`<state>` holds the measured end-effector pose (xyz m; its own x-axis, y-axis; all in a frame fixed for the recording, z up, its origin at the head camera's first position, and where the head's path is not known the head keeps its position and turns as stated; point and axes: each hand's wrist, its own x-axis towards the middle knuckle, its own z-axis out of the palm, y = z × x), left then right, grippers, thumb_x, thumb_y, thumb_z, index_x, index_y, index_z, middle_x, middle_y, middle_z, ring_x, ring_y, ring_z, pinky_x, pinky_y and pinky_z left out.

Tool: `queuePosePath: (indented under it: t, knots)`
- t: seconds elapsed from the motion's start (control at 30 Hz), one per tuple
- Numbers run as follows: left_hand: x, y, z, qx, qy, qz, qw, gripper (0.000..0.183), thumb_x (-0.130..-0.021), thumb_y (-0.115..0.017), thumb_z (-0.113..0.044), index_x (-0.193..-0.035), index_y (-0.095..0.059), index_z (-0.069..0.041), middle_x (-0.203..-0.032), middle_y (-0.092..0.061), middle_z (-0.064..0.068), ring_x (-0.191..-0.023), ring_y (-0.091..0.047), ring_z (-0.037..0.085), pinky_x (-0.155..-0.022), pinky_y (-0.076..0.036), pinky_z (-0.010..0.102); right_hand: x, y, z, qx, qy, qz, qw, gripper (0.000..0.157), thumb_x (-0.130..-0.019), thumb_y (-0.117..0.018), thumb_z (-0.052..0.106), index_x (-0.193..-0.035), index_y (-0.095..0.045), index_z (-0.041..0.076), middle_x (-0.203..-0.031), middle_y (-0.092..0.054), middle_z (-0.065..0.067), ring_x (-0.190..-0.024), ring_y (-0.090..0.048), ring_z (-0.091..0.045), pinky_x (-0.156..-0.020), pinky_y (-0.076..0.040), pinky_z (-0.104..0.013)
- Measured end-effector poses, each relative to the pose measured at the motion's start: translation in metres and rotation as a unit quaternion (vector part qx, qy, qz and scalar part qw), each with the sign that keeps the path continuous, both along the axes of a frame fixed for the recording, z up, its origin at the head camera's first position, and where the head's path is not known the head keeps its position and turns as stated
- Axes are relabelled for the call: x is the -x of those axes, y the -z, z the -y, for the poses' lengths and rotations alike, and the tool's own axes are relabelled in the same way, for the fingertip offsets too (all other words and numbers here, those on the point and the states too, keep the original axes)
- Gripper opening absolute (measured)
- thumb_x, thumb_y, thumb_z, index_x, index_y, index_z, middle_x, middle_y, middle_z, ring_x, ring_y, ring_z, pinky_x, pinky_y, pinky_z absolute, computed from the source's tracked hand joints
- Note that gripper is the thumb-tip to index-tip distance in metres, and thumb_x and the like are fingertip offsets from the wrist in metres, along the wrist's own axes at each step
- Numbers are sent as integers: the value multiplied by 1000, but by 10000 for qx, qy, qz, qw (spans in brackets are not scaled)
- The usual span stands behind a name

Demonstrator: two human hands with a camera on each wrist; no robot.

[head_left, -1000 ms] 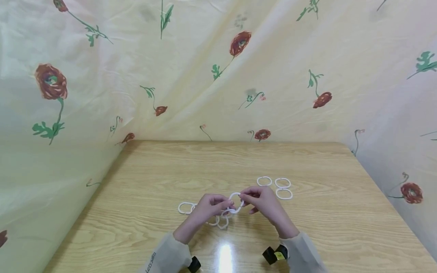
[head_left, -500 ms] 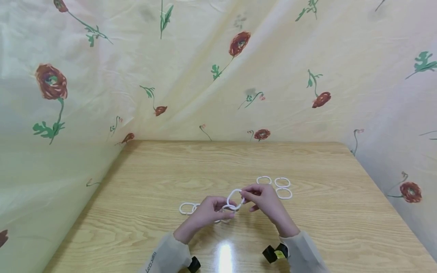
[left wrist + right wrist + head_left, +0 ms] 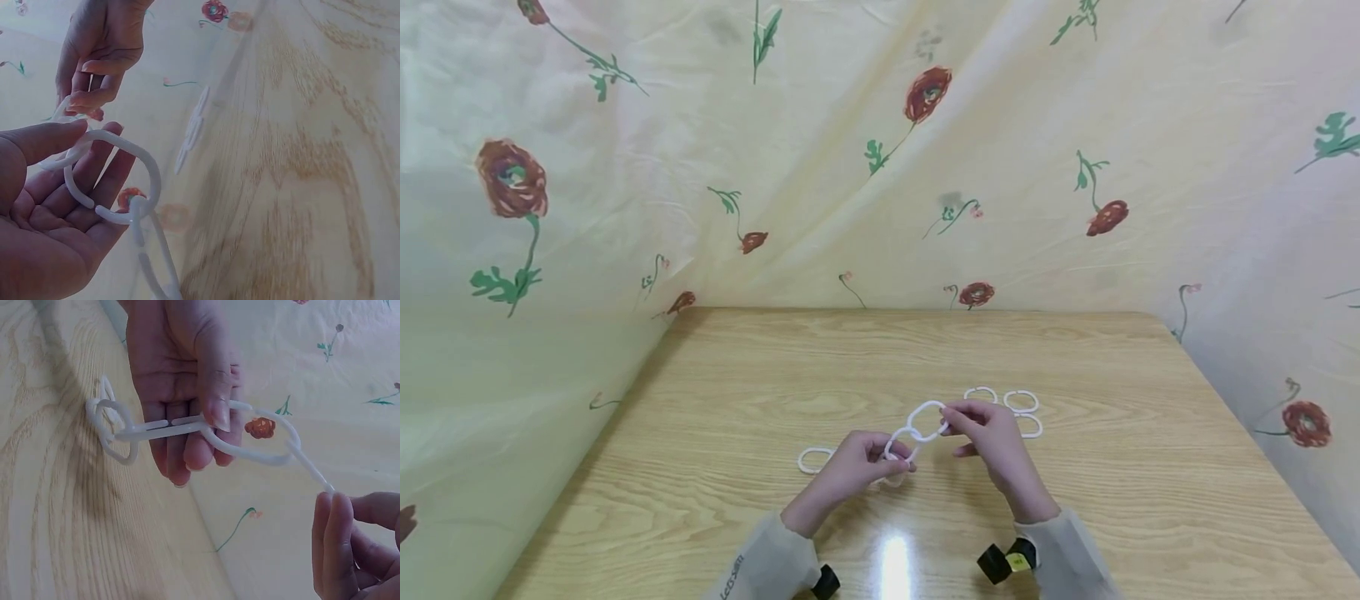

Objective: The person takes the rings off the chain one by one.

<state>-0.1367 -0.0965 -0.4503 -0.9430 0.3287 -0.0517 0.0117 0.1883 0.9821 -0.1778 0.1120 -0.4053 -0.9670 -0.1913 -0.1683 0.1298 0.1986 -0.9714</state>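
In the head view my left hand (image 3: pixel 861 462) pinches a white plastic chain link (image 3: pixel 887 447) between thumb and fingers. My right hand (image 3: pixel 988 429) pinches the far side of the end link (image 3: pixel 912 414) with thumb and fingertips. These two links are hooked through each other and drawn out between the hands above the table. More joined links (image 3: pixel 140 237) hang from the left hand's link in the left wrist view. Small gaps show in the sides of some links. Left of the left hand, another link (image 3: pixel 802 454) lies on the wood, partly covered by that hand.
Three loose white links lie beyond the right hand: one at the left (image 3: pixel 980 389), one at the back right (image 3: pixel 1021 392), and one in front (image 3: pixel 1037 427), partly hidden. The wooden table (image 3: pixel 737 367) meets a flowered cloth (image 3: pixel 820 167) at the back and sides.
My right hand has moved slightly up and right, drawing the end link away from the left hand. The left hand's link has come up with it, and its thumb sits lower.
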Motion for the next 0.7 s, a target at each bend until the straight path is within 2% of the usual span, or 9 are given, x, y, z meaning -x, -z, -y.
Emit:
queuePosePath:
  t: [0.1,0.2,0.33,0.43,0.63,0.7]
  knots:
    - [1,-1,0,40,-150,61,9999,17,-90,-67,-11,-99,-70,3,-94,-73,20,-75,-66,11,-65,-54,18,0,1,-1,185,131,71,9997,31,-95,-62,12,-115,-61,-12,-86,-71,0,-74,-66,-3,-57,-58,-22]
    - [1,-3,0,35,-312,130,9994,18,-90,-68,-13,-99,-71,2,-93,-74,19,-73,-63,13,-63,-51,18,1,2,-1,361,286,180,9988,32,-95,-61,11,-116,-59,-14,-81,-70,6,-73,-66,-2,-56,-57,-21]
    - [2,-4,1,-64,-440,62,9990,21,-90,-67,-14,-100,-70,4,-94,-73,20,-81,-69,24,-73,-57,27,2,3,-1,549,450,288,9971,32,-96,-59,9,-116,-57,-15,-76,-68,10,-71,-66,-1,-55,-56,-19]
    - [3,-3,2,-141,-480,-18,9987,22,-91,-65,-14,-101,-69,5,-95,-73,22,-87,-71,24,-83,-58,33,2,4,-2,675,499,330,9959,26,-96,-58,9,-112,-60,-12,-75,-68,10,-71,-66,-1,-54,-56,-19]
    - [5,-3,3,-120,-602,-256,9978,22,-93,-63,-15,-99,-70,4,-94,-73,22,-86,-70,12,-83,-53,18,2,4,-4,912,567,460,9931,13,-95,-59,8,-103,-63,-2,-74,-67,11,-71,-67,-2,-55,-56,-20]
    - [5,-4,4,-61,-638,-378,9972,22,-94,-63,-15,-98,-70,5,-92,-73,22,-85,-69,10,-83,-53,17,2,5,-5,949,566,503,9926,13,-95,-59,8,-103,-63,-1,-74,-67,11,-72,-67,-2,-56,-57,-20]
